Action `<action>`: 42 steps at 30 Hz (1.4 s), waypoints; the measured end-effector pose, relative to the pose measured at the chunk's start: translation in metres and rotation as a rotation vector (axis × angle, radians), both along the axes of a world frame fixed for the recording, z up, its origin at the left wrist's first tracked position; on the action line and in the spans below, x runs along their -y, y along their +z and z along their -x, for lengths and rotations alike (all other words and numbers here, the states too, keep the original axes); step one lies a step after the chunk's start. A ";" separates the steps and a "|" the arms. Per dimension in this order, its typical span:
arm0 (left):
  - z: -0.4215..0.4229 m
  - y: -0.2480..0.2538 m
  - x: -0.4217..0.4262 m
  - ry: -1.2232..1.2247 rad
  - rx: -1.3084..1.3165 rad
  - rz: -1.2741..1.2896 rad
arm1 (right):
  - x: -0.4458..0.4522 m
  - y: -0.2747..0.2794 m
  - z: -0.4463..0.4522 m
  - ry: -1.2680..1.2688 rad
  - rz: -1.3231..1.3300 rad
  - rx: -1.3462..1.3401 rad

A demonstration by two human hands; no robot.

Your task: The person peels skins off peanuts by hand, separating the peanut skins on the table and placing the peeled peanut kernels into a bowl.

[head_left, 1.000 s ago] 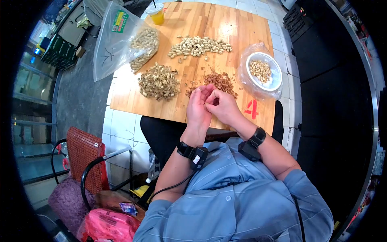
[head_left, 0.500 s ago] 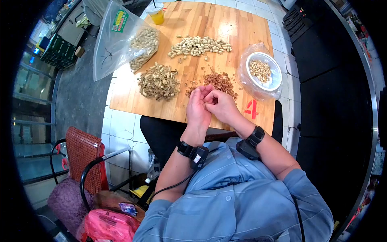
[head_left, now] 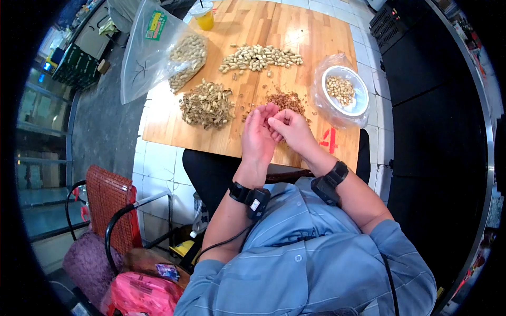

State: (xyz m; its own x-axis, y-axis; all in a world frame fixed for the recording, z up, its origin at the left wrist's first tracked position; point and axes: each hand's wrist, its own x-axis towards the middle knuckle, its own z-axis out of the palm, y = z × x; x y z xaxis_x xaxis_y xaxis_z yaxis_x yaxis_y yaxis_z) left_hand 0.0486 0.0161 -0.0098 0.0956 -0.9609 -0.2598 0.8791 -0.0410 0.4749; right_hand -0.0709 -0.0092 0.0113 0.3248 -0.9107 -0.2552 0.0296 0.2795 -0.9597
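The left hand [head_left: 258,138] lies palm up, fingers slightly cupped; the right hand [head_left: 297,131] meets it from the right, thumb and fingertips drawn narrow. Whether 1 small piece sits between these 2 hands, and which way its long axis points, I cannot tell. The reddish skins [head_left: 287,101] lie just beyond the fingers, on the far side. The white bowl [head_left: 363,100] of pale kernels [head_left: 340,90] stands far right, nearer the right hand.

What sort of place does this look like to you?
Possibly a small eatery: a red painted 4 marks the light wooden table, standing on white floor tiles beside a large black cabinet.
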 end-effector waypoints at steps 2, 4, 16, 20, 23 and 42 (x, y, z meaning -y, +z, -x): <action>-0.002 0.001 0.002 0.006 0.001 0.004 | 0.001 0.006 0.001 0.019 -0.088 0.104; -0.002 0.002 0.004 0.050 0.006 0.008 | 0.001 0.009 0.001 0.043 -0.139 0.187; 0.010 0.009 0.000 0.023 0.217 0.048 | 0.009 0.008 -0.005 0.020 -0.260 0.319; 0.008 0.005 0.000 -0.017 0.150 0.099 | 0.009 0.006 -0.004 0.017 -0.252 0.323; 0.008 -0.001 0.001 -0.012 0.101 0.072 | 0.008 0.005 -0.004 0.006 -0.232 0.285; -0.063 0.018 0.017 0.382 1.125 0.055 | 0.015 -0.007 0.008 -0.057 -0.278 0.098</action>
